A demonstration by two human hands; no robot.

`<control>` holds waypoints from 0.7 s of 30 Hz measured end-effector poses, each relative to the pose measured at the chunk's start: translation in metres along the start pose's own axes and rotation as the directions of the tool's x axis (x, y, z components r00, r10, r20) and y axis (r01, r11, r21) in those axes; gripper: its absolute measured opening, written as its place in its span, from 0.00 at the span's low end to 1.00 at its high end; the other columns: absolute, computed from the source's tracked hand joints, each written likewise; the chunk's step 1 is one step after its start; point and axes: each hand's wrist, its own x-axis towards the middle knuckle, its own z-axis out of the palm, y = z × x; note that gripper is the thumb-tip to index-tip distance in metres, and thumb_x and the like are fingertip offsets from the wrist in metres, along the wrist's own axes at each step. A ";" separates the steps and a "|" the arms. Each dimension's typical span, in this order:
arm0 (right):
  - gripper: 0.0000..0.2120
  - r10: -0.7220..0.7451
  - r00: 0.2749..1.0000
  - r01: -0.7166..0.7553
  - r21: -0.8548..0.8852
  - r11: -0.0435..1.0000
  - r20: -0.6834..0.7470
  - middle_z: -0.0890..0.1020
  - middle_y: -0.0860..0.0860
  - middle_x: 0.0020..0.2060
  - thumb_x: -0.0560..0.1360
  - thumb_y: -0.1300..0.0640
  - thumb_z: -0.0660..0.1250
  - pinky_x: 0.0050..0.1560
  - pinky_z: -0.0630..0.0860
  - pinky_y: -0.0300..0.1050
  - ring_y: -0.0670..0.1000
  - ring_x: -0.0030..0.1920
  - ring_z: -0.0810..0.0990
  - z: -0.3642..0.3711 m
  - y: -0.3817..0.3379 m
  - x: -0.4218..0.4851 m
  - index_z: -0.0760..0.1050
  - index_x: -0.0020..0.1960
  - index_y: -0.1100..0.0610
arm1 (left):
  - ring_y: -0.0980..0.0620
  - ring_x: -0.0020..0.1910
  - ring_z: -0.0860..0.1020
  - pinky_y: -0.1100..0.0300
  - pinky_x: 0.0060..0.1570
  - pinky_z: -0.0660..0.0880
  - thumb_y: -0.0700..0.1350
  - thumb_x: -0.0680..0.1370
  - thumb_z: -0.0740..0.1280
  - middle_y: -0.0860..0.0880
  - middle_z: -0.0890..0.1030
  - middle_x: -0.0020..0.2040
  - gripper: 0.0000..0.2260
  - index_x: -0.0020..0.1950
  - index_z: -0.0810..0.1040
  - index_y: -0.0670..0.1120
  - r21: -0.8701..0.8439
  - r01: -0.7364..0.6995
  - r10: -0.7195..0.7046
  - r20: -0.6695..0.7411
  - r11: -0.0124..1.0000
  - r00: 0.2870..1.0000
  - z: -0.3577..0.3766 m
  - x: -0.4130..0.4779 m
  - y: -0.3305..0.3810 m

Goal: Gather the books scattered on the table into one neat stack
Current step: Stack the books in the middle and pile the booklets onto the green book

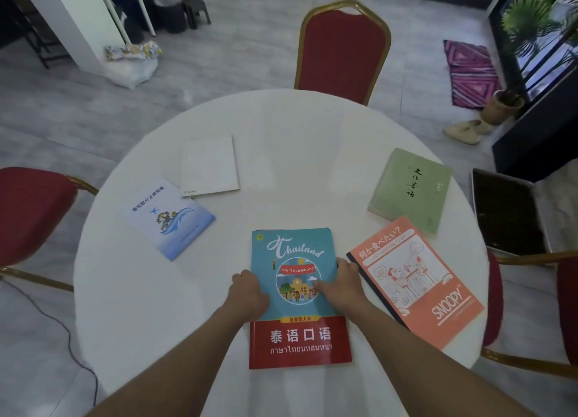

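A teal and red Thailand book point(297, 254) lies near the front of the round white table point(281, 126), on top of another book whose dark edge shows at its far side. My left hand point(248, 293) grips its left edge. My right hand point(342, 287) rests on its right edge, fingers on the cover. An orange Snoopy notebook point(416, 282) lies just to the right, a green book point(411, 188) beyond it. A pale blue booklet point(169, 218) and a white notebook point(208, 166) lie at the left.
Red chairs with gold frames stand at the far side point(342, 47), the left point(28, 210) and the right point(563, 310). A dark laptop point(506, 210) sits on the right. A cable point(62, 329) runs over the floor at the left.
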 end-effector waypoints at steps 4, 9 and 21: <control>0.31 0.005 1.000 -0.005 -0.006 1.000 -0.005 0.69 0.52 0.60 0.71 0.52 0.77 0.62 0.77 0.51 0.53 0.61 0.75 0.001 0.001 -0.002 0.69 0.69 0.56 | 0.43 0.61 0.75 0.52 0.59 0.78 0.47 0.78 0.66 0.41 0.68 0.65 0.22 0.68 0.65 0.39 0.008 0.013 -0.013 0.015 1.000 1.000 0.005 -0.002 -0.003; 0.30 0.008 1.000 -0.008 0.002 1.000 -0.022 0.66 0.49 0.55 0.71 0.52 0.78 0.59 0.77 0.48 0.52 0.60 0.75 0.001 0.004 -0.009 0.68 0.67 0.56 | 0.44 0.62 0.74 0.52 0.60 0.77 0.47 0.78 0.65 0.41 0.68 0.65 0.23 0.68 0.65 0.40 0.034 -0.004 0.003 0.027 0.999 1.000 0.009 -0.005 -0.007; 0.28 0.003 1.000 -0.003 0.002 1.000 -0.014 0.70 0.54 0.61 0.73 0.50 0.75 0.59 0.78 0.49 0.53 0.61 0.75 0.003 0.012 -0.017 0.68 0.68 0.54 | 0.43 0.61 0.76 0.52 0.59 0.78 0.46 0.80 0.63 0.40 0.67 0.65 0.19 0.67 0.65 0.39 0.098 -0.084 0.082 0.024 0.992 0.996 0.010 -0.013 -0.007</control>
